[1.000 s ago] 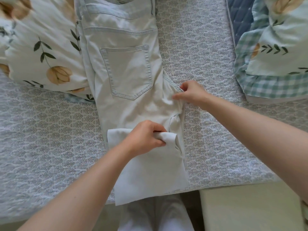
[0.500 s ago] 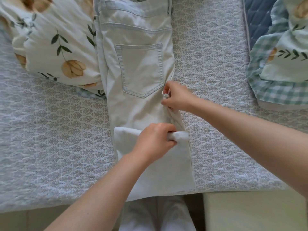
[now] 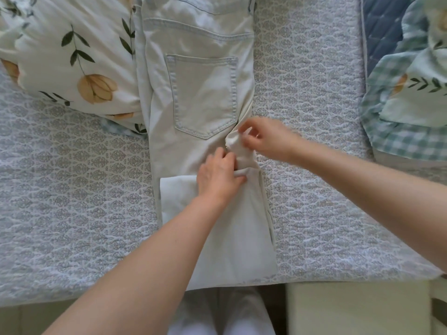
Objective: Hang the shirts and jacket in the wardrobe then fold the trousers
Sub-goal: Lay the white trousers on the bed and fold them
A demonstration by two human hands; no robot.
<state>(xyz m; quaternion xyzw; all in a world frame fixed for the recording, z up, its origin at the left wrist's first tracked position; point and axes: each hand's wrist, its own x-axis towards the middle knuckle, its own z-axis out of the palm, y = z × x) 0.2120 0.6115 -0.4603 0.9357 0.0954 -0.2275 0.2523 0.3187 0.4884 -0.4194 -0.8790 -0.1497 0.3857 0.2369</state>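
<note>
To the left of the jeans, a floral pillow [image 3: 72,56] with printed tulips and green leaves is lying on the grey patterned bedspread [image 3: 72,201], and its edge is resting against the left side of the jeans. The pale jeans [image 3: 183,151] are lying flat along the middle of the bedspread, with the back pocket [image 3: 203,93] facing up and the waistband at the far end. The lower legs are lying folded up over the thighs, so the hem edge is crossing the jeans just below the pocket.

The left hand [image 3: 219,176] is resting on this hem edge, toward the right side of the jeans, and its curled fingers are gripping the cloth. Just beside it, at the right edge of the jeans near the pocket corner, the right hand [image 3: 263,139] is pinching a small bunched corner of denim between thumb and fingertips; this hand is looking a little blurred.

Well to the right of the jeans, a checked pillow [image 3: 406,131] is lying, and a blue quilted cloth [image 3: 382,25] is showing at its far side.
</note>
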